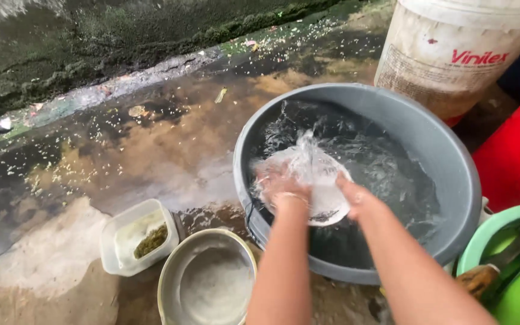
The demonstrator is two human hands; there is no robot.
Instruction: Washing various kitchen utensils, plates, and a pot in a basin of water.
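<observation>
White plate (326, 192), round and shallow, half sunk in splashing water inside grey plastic basin (452, 174), tilted towards the near rim. Left hand (281, 186) spread flat over the plate's left face, fingers blurred by water, so exact closure hard to tell; appears pressed on rather than clamped. Right hand (356, 195) curled round the plate's right edge, thumb on top, fingers hidden behind, holding firmly. Both forearms reaching in over the basin's near rim.

Rinsing step best done, by judgement, with the right hand keeping a steady pinch on the rim while the left palm sweeps across the face under the waterline; wet glazed ware likely slippery, so plate better kept low over the water and clear of the basin wall.

Just left of the basin and nearer: round metal bowl (209, 280) with cloudy residue, and beside that, further left, small translucent plastic tub (136, 238) holding a green-brown scrubbing pad or paste, unclear which. Behind the basin: large white bucket (452, 54), grimy. Right of the basin: red container (516, 156), and below it a green tub (501, 229) with utensils, one handle brownish. Around the basin: wet concrete floor (121, 150), puddled, scattered with pale food scraps, mossy kerb beyond.
</observation>
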